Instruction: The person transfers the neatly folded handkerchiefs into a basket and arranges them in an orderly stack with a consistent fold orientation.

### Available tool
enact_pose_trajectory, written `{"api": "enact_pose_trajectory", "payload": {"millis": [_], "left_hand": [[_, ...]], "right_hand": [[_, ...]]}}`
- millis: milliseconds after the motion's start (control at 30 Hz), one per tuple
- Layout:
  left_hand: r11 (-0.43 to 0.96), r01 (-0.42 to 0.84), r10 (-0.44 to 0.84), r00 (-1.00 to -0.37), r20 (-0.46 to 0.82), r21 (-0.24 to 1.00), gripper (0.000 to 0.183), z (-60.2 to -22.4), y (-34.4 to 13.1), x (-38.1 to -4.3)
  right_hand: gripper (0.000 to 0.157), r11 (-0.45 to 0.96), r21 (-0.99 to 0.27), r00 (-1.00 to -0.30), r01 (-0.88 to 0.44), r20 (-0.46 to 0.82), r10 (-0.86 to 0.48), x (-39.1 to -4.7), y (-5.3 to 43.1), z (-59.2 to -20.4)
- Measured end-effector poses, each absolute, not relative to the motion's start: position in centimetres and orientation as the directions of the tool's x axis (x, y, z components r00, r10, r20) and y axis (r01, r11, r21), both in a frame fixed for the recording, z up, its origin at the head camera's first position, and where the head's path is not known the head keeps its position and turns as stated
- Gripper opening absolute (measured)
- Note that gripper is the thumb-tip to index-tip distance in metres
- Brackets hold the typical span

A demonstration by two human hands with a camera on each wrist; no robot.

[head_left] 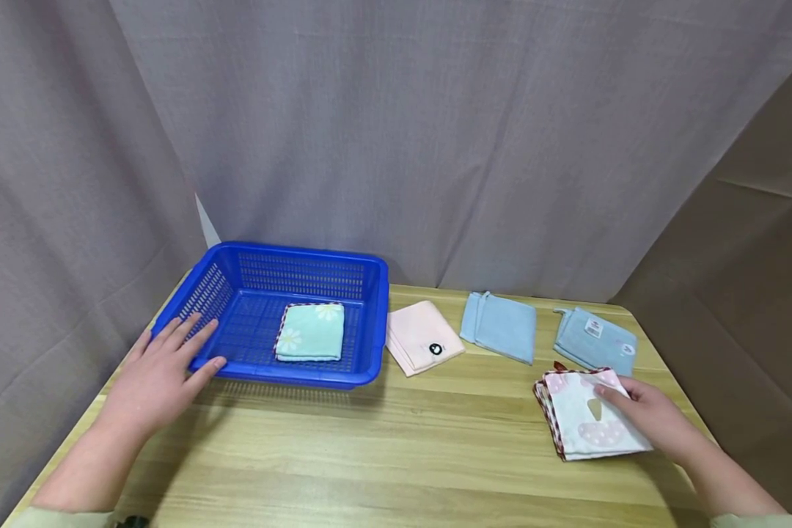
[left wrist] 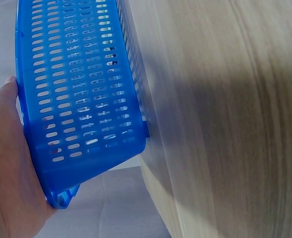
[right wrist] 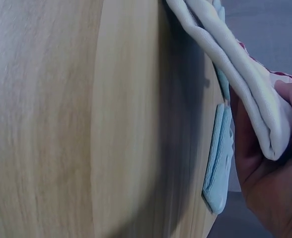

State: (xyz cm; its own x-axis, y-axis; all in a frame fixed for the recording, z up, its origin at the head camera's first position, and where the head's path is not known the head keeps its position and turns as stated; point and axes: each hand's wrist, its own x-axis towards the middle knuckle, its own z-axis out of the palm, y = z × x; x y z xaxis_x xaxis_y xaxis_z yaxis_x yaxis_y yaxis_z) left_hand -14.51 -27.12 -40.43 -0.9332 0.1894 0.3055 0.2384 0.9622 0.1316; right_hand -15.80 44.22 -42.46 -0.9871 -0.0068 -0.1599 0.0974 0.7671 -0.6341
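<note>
My right hand (head_left: 653, 414) pinches a folded white towel (head_left: 590, 422) with pink patches and a red checked edging, thumb on top and fingers underneath. In the right wrist view that towel (right wrist: 245, 79) is held above the table, its thick fold towards the palm. On the left, my left hand (head_left: 158, 374) rests with spread fingers on the near left corner of a blue plastic basket (head_left: 270, 375). Inside the basket lies a folded mint-green towel (head_left: 312, 334) with white flowers. The left wrist view shows the hand (left wrist: 12, 163) against the basket's rim.
Along the back of the wooden table (head_left: 396, 455) lie a folded pink towel (head_left: 422, 334), a light blue towel (head_left: 501, 326) and another blue towel (head_left: 590, 330) with a white label, partly behind the held one. A grey curtain (head_left: 396, 147) hangs behind; a brown panel (head_left: 746, 293) stands at right.
</note>
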Motion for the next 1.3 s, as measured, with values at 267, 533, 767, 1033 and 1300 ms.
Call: {"api": "enact_pose_trajectory", "payload": {"millis": [267,533,767,1033,1300], "left_hand": [[0.963,0.233,0.184,-0.936,0.301,0.135,0.065,-40.4,-27.1,-14.5],[0.964,0.228,0.180,-0.939,0.293,0.136,0.066,-40.4,-27.1,-14.6],[0.965,0.228,0.182,-0.936,0.300,0.128,0.066,-40.5,-27.0,-14.6],[0.966,0.226,0.182,-0.938,0.296,0.122,0.066,-40.4,-27.0,-14.5],[0.965,0.232,0.186,-0.933,0.308,0.122,0.065,-40.4,-27.0,-14.6]], "right_hand": [[0.057,0.591,-0.794,-0.982,0.143,-0.189,-0.016,-16.1,42.9,-42.1],[0.042,0.540,-0.833,-0.990,0.121,-0.140,0.006,-16.6,42.2,-42.0],[0.037,0.540,-0.834,-0.992,0.118,-0.127,0.021,-17.0,41.8,-42.4],[0.022,0.383,-0.906,-0.983,0.180,-0.181,0.034,-17.3,40.7,-42.7],[0.007,0.192,-0.957,-0.974,0.218,-0.227,-0.024,-17.2,39.0,-42.5]]}}
